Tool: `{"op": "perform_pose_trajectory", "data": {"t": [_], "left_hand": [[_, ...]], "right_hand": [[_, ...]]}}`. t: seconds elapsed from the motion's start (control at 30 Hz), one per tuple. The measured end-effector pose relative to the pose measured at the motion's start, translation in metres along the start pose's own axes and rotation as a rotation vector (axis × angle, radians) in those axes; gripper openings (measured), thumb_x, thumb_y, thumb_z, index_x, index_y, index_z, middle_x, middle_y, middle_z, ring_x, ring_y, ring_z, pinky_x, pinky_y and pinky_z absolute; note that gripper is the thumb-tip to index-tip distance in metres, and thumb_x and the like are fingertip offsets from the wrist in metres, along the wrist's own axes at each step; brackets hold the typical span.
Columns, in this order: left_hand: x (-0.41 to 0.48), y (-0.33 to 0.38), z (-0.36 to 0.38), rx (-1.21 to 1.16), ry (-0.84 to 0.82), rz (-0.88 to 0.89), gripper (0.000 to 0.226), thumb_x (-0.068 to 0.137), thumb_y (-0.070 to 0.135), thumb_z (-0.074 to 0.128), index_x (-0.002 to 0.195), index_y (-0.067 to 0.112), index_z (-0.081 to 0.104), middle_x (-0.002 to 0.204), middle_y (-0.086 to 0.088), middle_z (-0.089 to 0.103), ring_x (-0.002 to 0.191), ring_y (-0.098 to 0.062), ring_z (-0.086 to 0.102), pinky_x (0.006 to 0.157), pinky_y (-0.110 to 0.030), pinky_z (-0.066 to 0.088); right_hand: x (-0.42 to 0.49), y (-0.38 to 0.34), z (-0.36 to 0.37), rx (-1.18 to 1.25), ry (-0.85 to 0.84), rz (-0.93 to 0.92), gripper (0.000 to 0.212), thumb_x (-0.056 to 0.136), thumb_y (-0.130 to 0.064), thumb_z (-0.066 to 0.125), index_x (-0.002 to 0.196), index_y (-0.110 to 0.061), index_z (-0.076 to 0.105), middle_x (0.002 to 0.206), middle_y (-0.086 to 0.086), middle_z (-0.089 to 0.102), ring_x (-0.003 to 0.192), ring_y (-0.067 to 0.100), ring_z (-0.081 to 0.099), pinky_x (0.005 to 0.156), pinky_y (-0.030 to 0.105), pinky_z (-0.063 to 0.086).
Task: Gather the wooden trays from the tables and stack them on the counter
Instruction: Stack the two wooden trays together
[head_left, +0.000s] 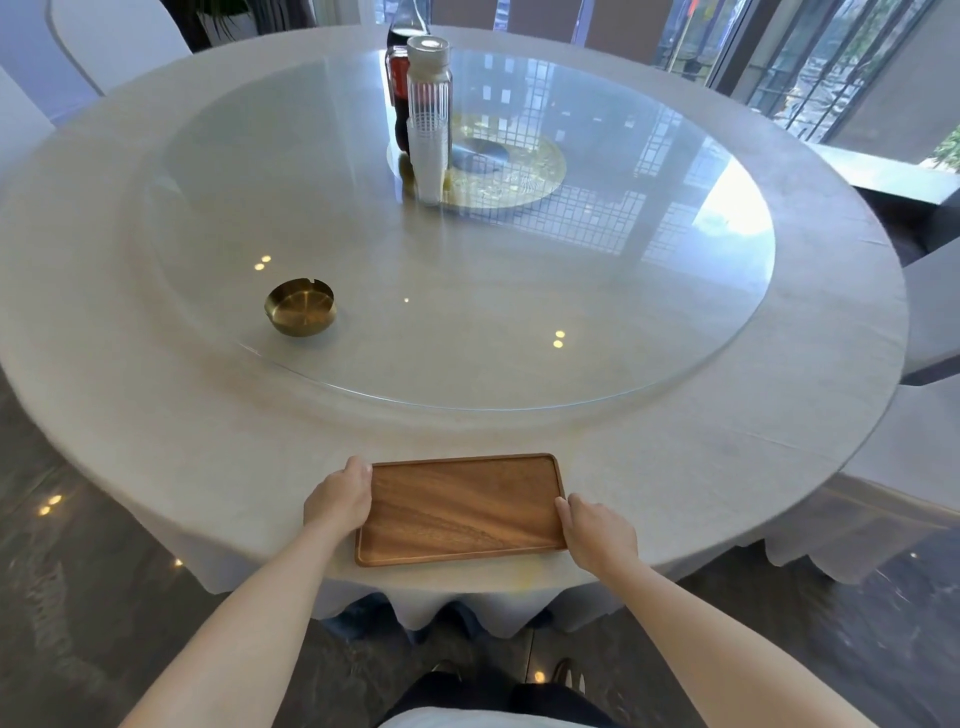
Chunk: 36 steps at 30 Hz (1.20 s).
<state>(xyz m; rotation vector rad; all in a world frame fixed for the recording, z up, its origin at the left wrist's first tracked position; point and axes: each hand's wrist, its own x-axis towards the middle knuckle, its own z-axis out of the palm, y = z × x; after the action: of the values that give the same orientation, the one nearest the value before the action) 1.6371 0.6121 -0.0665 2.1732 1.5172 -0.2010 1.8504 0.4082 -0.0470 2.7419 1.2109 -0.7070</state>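
Observation:
A rectangular wooden tray (460, 506) lies flat at the near edge of a round table covered in a pale cloth (156, 415). My left hand (338, 496) grips the tray's left short edge, fingers curled over the rim. My right hand (597, 530) holds the right short edge near its front corner. The tray is empty and rests on the cloth.
A glass turntable (467, 338) fills the table's middle, carrying a brass ashtray (301, 306), a stack of cups in a clear sleeve (428, 119) and a cola bottle (399, 78). Covered chairs (930, 312) stand at the right and far left. Windows are behind.

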Motion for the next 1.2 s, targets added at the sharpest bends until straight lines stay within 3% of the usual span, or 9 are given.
{"op": "perform_pose_trajectory", "data": {"t": [0.13,0.37,0.43,0.53,0.63,0.73,1.03,1.13,1.2], "left_hand": [[0.008,-0.006,-0.004,-0.134,-0.034,-0.097,0.048,0.098,0.041,0.023,0.109,0.004,0.051,0.113,-0.020,0.062,0.105,-0.036,0.057,0.088,-0.039,0.045],[-0.005,-0.009,0.004,-0.264,-0.145,-0.131,0.054,0.087,0.060,0.040,0.096,0.008,0.055,0.100,-0.011,0.063,0.089,-0.028,0.056,0.075,-0.035,0.044],[-0.008,-0.009,0.005,-0.323,-0.183,-0.138,0.051,0.084,0.059,0.048,0.095,0.010,0.054,0.100,-0.008,0.062,0.089,-0.025,0.055,0.078,-0.036,0.046],[-0.013,-0.007,0.004,-0.419,-0.214,-0.137,0.051,0.082,0.052,0.059,0.109,0.009,0.056,0.103,-0.005,0.059,0.094,-0.024,0.055,0.082,-0.034,0.046],[-0.018,-0.004,0.003,-0.469,-0.219,-0.138,0.054,0.080,0.050,0.063,0.114,0.009,0.055,0.105,-0.004,0.058,0.107,-0.028,0.058,0.088,-0.037,0.048],[-0.018,0.000,0.004,-0.492,-0.197,-0.160,0.055,0.077,0.052,0.065,0.111,0.010,0.056,0.103,-0.004,0.059,0.102,-0.027,0.058,0.087,-0.037,0.049],[-0.019,0.009,0.006,-0.322,-0.147,-0.120,0.053,0.078,0.059,0.057,0.092,0.009,0.052,0.092,-0.007,0.060,0.082,-0.024,0.055,0.069,-0.031,0.044],[-0.017,0.025,0.004,-0.262,-0.140,-0.082,0.060,0.077,0.062,0.056,0.094,0.004,0.053,0.095,-0.011,0.063,0.082,-0.026,0.056,0.071,-0.034,0.046],[-0.015,0.044,0.001,-0.246,-0.135,-0.039,0.061,0.078,0.061,0.056,0.095,0.003,0.051,0.098,-0.013,0.062,0.086,-0.029,0.057,0.074,-0.036,0.045]], "right_hand": [[0.007,-0.003,-0.013,0.226,0.001,0.136,0.046,0.097,-0.044,0.020,0.113,-0.008,0.045,0.100,0.012,0.065,0.090,0.031,0.061,0.069,0.035,0.042],[0.011,-0.017,-0.009,0.420,-0.065,0.196,0.055,0.096,-0.047,0.026,0.128,-0.003,0.038,0.129,0.016,0.054,0.117,0.033,0.052,0.092,0.041,0.042],[0.014,-0.020,-0.004,0.471,-0.081,0.209,0.055,0.096,-0.045,0.030,0.126,-0.001,0.041,0.128,0.017,0.053,0.113,0.031,0.053,0.092,0.040,0.043],[0.019,-0.019,-0.001,0.551,-0.110,0.235,0.047,0.095,-0.041,0.040,0.117,0.000,0.045,0.111,0.013,0.056,0.091,0.023,0.048,0.075,0.032,0.039],[0.024,-0.016,-0.002,0.597,-0.136,0.258,0.034,0.091,-0.041,0.049,0.084,-0.009,0.045,0.075,0.001,0.047,0.071,0.019,0.046,0.056,0.026,0.035],[0.026,-0.014,-0.004,0.650,-0.143,0.278,0.043,0.090,-0.041,0.052,0.060,-0.014,0.037,0.061,-0.001,0.041,0.053,0.014,0.039,0.049,0.025,0.028],[0.012,-0.004,0.006,0.832,-0.109,0.319,0.036,0.088,-0.046,0.053,0.074,-0.014,0.044,0.076,0.000,0.049,0.068,0.014,0.046,0.059,0.025,0.037],[0.003,0.009,0.004,0.889,-0.058,0.354,0.038,0.087,-0.047,0.053,0.091,-0.010,0.047,0.090,0.004,0.053,0.082,0.020,0.052,0.070,0.029,0.041],[-0.003,0.022,-0.001,0.899,-0.011,0.374,0.039,0.088,-0.047,0.053,0.092,-0.009,0.047,0.092,0.005,0.054,0.082,0.020,0.052,0.067,0.028,0.040]]}}
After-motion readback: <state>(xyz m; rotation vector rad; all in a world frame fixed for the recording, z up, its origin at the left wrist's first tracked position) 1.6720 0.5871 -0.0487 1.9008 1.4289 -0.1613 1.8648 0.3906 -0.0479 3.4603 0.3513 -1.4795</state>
